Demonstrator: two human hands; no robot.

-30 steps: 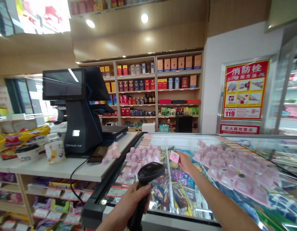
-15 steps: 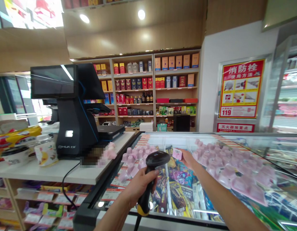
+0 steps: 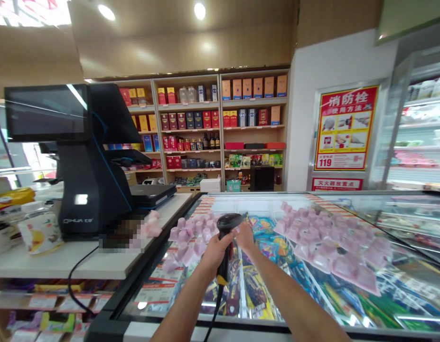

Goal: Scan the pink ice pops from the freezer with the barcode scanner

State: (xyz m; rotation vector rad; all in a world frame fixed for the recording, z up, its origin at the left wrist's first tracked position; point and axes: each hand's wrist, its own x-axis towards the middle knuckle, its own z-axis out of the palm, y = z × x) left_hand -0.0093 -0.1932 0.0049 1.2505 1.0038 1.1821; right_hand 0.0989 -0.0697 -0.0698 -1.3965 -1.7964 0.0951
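My left hand [image 3: 220,249] is wrapped round the handle of a black and yellow barcode scanner [image 3: 224,271], its head [image 3: 230,220] pointing forward and its cable hanging down. My right hand [image 3: 244,233] is closed close by the scanner's head, its fingertips partly hidden. The small pink cup with a white barcode label, seen in it half a second ago, is now almost wholly out of sight behind the scanner. Below both hands lies the glass top of a chest freezer [image 3: 159,289], with pink cups [image 3: 186,237] on the left and more joined pink cups [image 3: 322,242] on the right.
A black point-of-sale terminal [image 3: 95,185] stands on the white counter [image 3: 34,266] at left, with a patterned paper cup [image 3: 40,230] beside it. Bagged goods [image 3: 257,289] show through the freezer glass. Shelves of boxes [image 3: 189,121] line the back wall.
My right hand has moved left with the pink cup, up against the scanner's head. The scanner has shifted slightly and stands more upright. The view has turned a little right.
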